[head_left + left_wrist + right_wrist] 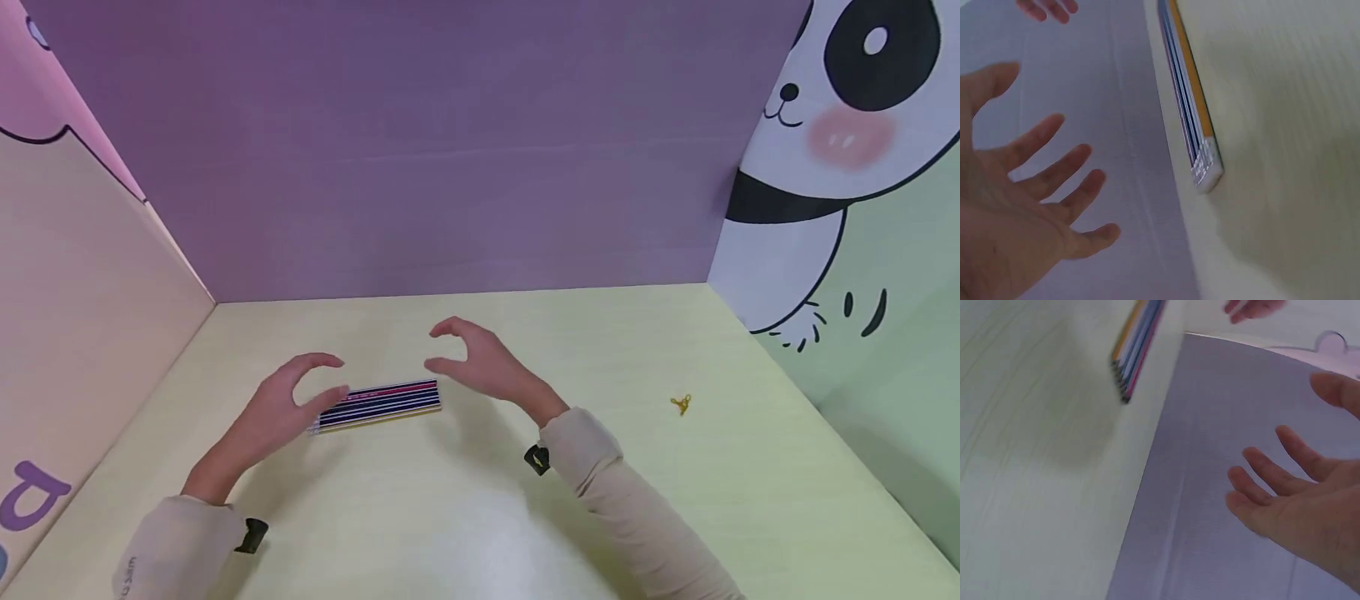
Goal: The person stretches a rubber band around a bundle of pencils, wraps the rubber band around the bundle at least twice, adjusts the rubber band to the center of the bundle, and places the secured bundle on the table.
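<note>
A row of pencils (390,405) lies flat on the table, side by side, in dark stripes with some red and yellow. In the left wrist view, white erasers with silver ferrules (1207,164) cap one end. My left hand (273,412) hovers over that end, fingers spread and thumb apart, holding nothing. Beyond the opposite end, my right hand (483,360) hangs in the air with parted fingers and an empty palm. From the right wrist view, the pencils' other ends (1121,381) stand clear of the right hand (1300,494).
A small yellow twisted item (681,404), perhaps rubber bands, lies on the table (480,517) to the right. A purple wall (450,167) closes off the back. Printed side walls stand left and right, the right one with a panda (795,258).
</note>
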Tool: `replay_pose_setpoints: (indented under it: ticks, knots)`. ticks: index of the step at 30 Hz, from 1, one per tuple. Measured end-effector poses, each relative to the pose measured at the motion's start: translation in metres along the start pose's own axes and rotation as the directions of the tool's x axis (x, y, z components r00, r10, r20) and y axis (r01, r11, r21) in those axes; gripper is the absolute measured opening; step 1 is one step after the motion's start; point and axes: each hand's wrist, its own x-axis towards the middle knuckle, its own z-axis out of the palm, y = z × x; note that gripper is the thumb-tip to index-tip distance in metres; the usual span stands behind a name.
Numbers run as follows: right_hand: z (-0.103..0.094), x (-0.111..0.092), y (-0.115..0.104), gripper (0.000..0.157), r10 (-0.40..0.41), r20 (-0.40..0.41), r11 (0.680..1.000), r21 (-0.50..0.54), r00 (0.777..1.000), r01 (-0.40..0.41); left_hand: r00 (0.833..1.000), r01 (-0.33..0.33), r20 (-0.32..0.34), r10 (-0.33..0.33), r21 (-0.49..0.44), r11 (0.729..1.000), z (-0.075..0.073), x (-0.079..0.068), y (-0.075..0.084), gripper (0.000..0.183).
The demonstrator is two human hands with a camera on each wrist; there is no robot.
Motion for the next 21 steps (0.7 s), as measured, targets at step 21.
replay_pose_setpoints:
  ticks: [21]
  knots:
    - [0.061, 0.032, 0.006, 0.073, 0.101, 0.287, 0.763, -0.637, 0.953, 0.111, 0.941, -0.077, 0.327, -0.087, 0.456, 0.886, 0.023, 0.026, 0.007, 0.079]
